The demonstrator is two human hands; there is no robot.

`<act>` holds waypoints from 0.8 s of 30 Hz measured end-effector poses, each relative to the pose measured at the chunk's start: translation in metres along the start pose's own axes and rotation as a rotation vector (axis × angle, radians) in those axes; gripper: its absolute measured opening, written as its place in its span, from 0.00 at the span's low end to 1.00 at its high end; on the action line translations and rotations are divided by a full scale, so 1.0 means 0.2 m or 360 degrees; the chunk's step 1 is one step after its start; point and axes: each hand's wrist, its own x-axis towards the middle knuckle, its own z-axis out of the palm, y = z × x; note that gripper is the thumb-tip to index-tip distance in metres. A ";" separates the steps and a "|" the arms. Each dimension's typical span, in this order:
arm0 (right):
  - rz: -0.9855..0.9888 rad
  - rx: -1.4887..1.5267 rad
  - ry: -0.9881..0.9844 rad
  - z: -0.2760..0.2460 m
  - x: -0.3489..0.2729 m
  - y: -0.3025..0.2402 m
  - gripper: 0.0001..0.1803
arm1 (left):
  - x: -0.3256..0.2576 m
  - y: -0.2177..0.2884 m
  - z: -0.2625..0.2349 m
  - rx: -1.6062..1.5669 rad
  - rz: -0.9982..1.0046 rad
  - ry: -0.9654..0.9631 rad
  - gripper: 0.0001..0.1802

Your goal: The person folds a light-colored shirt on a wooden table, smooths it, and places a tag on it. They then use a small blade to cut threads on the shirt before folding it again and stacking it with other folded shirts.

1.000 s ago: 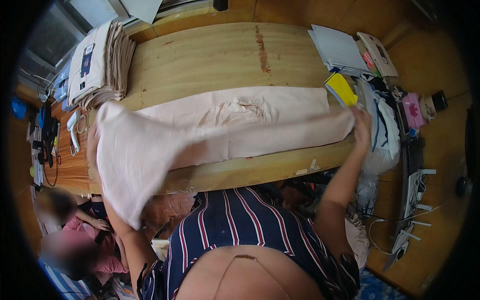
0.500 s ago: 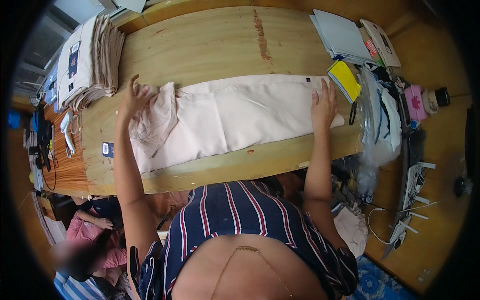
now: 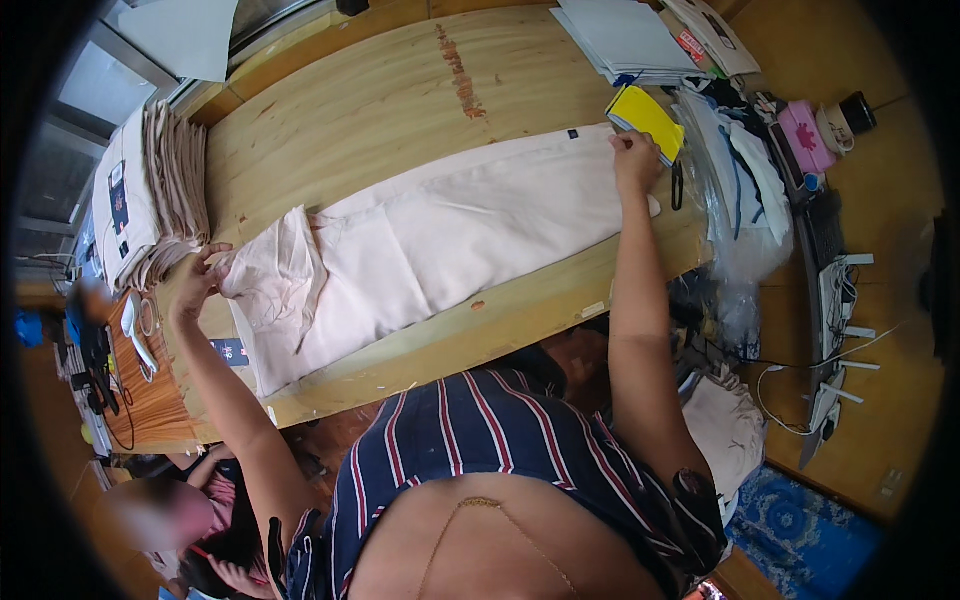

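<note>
the pale pink trousers (image 3: 440,235) lie stretched lengthwise across the wooden surface (image 3: 380,100), their near edge close to the surface's front rim. the left hand (image 3: 195,280) pinches the folded-over end of the trousers, at the end nearest the stack of folded beige garments (image 3: 150,190), fingers closed on the bunched cloth. the right hand (image 3: 635,160) is at the trousers' far end, just beside the yellow pad (image 3: 648,120), fingers curled down onto the corner, seemingly pinching the edge there.

a likely risk: the left end is crumpled and doubled unevenly, so pulling or pressing it now could set creases in crooked. the trousers sit close to the front rim, and a tug toward the person might drag cloth over the edge. the right hand works close to the yellow pad and the clear plastic bags (image 3: 740,200), which could get nudged.

against half a second ago, the left hand has moved outward toward the beige stack, and the right hand has shifted up to the trousers' corner by the pad.
</note>
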 end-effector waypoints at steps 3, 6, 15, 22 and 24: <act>0.0238 -0.0068 0.0114 -0.06 0.00 0.00 0.08 | -0.01 0.10 -0.05 0.0192 0.0083 -0.0032 0.19; 0.0290 -0.0204 0.0300 -0.04 0.02 -0.02 0.08 | 0.10 0.07 -0.07 0.0095 0.0316 0.0325 0.17; 0.0653 -0.0250 -0.0118 -0.42 -0.22 0.07 0.14 | -0.06 0.24 1.10 0.1495 0.1461 0.0300 0.30; 0.0672 0.0035 -0.0765 -0.30 -0.26 0.73 0.19 | -0.04 0.22 1.37 0.1826 0.1507 -0.0205 0.29; 0.0600 -0.0369 -0.0512 -0.37 -0.32 0.38 0.19 | -0.06 0.18 1.37 0.1816 0.1469 -0.0207 0.29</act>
